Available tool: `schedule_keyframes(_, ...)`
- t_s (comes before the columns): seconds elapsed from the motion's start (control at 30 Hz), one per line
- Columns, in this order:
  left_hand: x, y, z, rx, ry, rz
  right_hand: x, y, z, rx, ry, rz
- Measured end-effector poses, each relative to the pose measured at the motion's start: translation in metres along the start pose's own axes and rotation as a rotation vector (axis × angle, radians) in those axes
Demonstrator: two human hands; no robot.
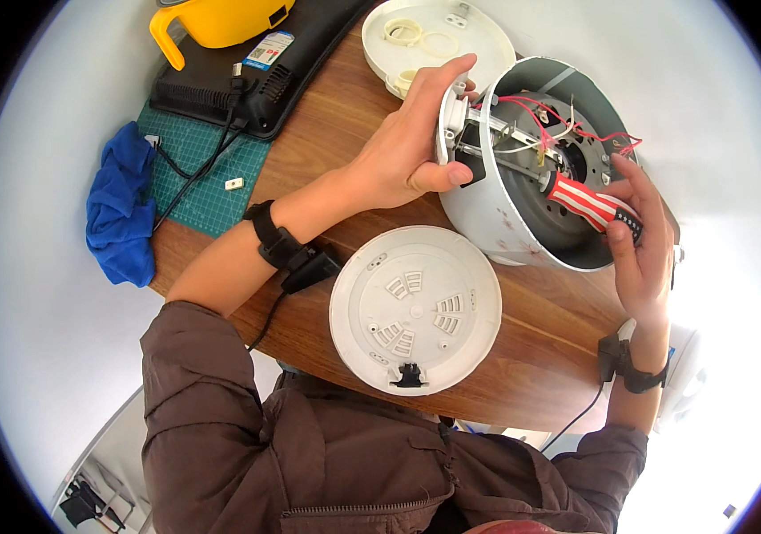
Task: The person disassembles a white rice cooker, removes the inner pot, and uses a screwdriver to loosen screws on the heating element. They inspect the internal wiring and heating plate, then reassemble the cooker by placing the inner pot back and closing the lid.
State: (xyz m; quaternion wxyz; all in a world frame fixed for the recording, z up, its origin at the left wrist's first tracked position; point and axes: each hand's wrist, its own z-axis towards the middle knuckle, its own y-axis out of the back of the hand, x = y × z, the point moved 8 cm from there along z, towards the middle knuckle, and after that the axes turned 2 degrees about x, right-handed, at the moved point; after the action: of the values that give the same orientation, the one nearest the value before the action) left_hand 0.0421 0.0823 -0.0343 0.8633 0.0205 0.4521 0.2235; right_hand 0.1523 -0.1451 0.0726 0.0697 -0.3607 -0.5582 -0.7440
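A pale cylindrical appliance housing (509,214), probably a rice cooker's, stands at the right of the table. Its open end shows a grey metal inside with red and white wires (567,125). Against the housing's left side, my left hand (407,151) grips a white plastic panel (450,120), thumb below and fingers over its far edge. My right hand (638,231) is closed around the red-and-white striped handle of a screwdriver (580,198). The screwdriver's shaft crosses the housing's mouth toward the panel; its tip is hard to make out.
A round white vented base cover (416,311) lies in front of the housing. Behind is a white lid (487,36) with rings on it. To the left are a green cutting mat (186,191), a blue cloth (120,209), a black device (287,84), cables and a yellow container (220,20).
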Motion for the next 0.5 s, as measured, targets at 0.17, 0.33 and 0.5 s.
schedule_keyframes(0.17,0.002,-0.001,0.000,0.001,-0.013,0.002,0.006,0.002,-0.003,-0.121,0.091,0.031)
schedule_keyframes(0.33,0.001,-0.002,0.000,0.007,-0.020,0.005,0.018,0.001,-0.002,-0.140,0.260,-0.126)
schedule_keyframes(0.5,0.004,0.000,-0.002,0.003,-0.012,-0.008,0.019,-0.002,0.002,-0.041,0.091,-0.162)
